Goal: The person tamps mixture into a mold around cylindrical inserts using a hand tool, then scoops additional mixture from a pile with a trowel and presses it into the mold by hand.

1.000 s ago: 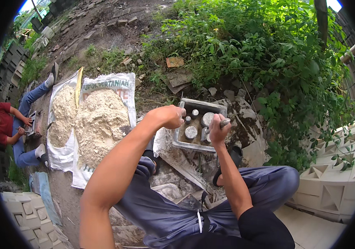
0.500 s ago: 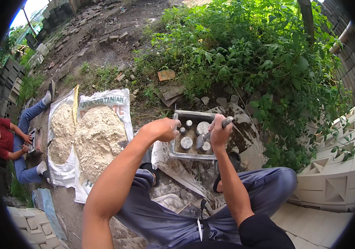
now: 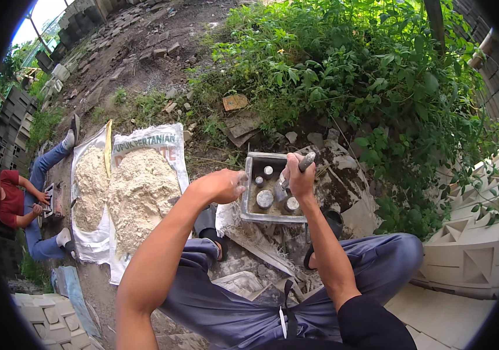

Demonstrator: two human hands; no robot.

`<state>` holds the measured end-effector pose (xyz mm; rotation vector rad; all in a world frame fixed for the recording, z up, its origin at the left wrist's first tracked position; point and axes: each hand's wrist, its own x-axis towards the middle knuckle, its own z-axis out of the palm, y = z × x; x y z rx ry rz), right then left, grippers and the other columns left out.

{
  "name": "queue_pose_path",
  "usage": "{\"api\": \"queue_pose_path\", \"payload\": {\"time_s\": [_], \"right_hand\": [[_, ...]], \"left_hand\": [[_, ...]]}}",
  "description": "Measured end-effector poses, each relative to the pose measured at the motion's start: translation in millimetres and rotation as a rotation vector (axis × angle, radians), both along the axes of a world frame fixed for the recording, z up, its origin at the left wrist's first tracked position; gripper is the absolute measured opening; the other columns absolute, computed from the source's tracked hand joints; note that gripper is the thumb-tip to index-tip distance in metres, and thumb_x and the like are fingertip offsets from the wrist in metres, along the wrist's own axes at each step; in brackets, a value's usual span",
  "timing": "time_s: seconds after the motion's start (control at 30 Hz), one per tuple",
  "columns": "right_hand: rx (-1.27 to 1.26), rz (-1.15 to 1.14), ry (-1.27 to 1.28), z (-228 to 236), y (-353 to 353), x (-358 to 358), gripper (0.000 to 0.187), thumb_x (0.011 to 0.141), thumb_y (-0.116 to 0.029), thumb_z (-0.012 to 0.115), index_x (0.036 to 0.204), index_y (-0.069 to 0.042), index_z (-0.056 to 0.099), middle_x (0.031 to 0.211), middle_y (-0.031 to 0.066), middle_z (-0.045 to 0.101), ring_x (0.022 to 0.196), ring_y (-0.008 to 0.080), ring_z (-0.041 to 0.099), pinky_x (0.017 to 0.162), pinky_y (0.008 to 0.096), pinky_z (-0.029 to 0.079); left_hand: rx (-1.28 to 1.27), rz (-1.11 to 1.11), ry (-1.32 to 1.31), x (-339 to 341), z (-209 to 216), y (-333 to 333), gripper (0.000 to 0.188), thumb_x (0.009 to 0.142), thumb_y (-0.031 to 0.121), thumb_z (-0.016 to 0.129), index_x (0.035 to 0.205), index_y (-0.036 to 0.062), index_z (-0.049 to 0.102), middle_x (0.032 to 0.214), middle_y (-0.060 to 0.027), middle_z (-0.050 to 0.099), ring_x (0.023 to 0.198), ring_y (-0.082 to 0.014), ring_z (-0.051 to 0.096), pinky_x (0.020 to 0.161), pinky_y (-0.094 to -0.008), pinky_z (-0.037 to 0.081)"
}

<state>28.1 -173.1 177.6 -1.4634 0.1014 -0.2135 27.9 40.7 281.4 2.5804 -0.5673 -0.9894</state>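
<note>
A rectangular grey mould box [image 3: 273,219] sits on the ground in front of me, with several round, pale-topped cylinders [image 3: 264,199] of different sizes standing in it. My right hand [image 3: 300,179] is closed round the handle of a trowel [image 3: 307,161]. Its grey blade points down over the right part of the box, partly hidden by the hand. Just outside the box's left wall is my left hand [image 3: 221,185], its fingers curled together; anything between them is too small or hidden to make out.
Pale powder [image 3: 144,189] is heaped on spread white sacks [image 3: 175,140] to the left. Beyond them a co-worker in a red shirt [image 3: 9,198] handles a small frame [image 3: 51,201]. Patterned blocks [image 3: 471,256] line the right side; leafy plants [image 3: 343,76] grow behind the box.
My right hand has shifted slightly left and down with the trowel, now covering the larger cylinder at the back. The left hand has drawn back a little leftward from the box's rim.
</note>
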Motion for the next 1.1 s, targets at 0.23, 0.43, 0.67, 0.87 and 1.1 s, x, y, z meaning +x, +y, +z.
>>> {"api": "queue_pose_path", "payload": {"time_s": [0.23,0.43,0.67,0.87,1.1], "right_hand": [[0.061,0.004,0.098,-44.0,-5.3,15.1,0.042,0.093,-0.023,0.053,0.056,-0.007,0.045,0.049,-0.0051,0.040,0.043,0.0045,0.038,0.039,0.0272,0.029],[-0.025,-0.003,-0.058,32.8,-9.0,13.9,0.041,0.094,-0.022,0.052,0.056,-0.008,0.043,0.050,-0.0052,0.036,0.042,0.0040,0.035,0.038,0.0249,0.027],[0.061,0.121,0.030,-54.8,-22.7,2.7,0.039,0.093,-0.020,0.053,0.057,-0.007,0.046,0.050,-0.0075,0.035,0.042,0.0029,0.030,0.039,0.0268,0.022],[0.002,0.280,-0.060,26.9,-30.5,1.4,0.040,0.094,-0.019,0.055,0.057,-0.008,0.044,0.049,-0.0072,0.036,0.042,0.0013,0.031,0.038,0.0233,0.022],[0.060,0.010,0.086,-51.3,-45.5,2.2,0.042,0.093,-0.025,0.056,0.057,-0.010,0.039,0.048,-0.0050,0.033,0.038,0.0069,0.028,0.038,0.0259,0.025]], "left_hand": [[0.044,0.014,0.030,1.9,-0.8,-4.0,0.040,0.093,0.028,0.050,0.129,0.0108,0.050,0.116,-0.0226,0.060,0.109,-0.0362,0.057,0.093,-0.0436,0.046],[0.009,-0.032,0.022,8.3,2.9,-16.9,0.041,0.092,0.027,0.049,0.129,0.0081,0.049,0.117,-0.0236,0.059,0.109,-0.0372,0.057,0.093,-0.0442,0.045],[0.061,-0.025,0.059,12.5,-3.0,-24.8,0.041,0.092,0.026,0.048,0.130,0.0093,0.049,0.118,-0.0223,0.059,0.111,-0.0366,0.056,0.094,-0.0447,0.045],[0.106,-0.040,0.083,14.2,-0.1,-32.3,0.040,0.093,0.027,0.047,0.131,0.0115,0.048,0.120,-0.0218,0.058,0.114,-0.0362,0.054,0.096,-0.0449,0.044],[0.083,-0.010,0.096,16.5,6.4,-33.0,0.043,0.093,0.027,0.048,0.133,0.0114,0.047,0.122,-0.0217,0.057,0.114,-0.0360,0.054,0.097,-0.0444,0.043]]}}
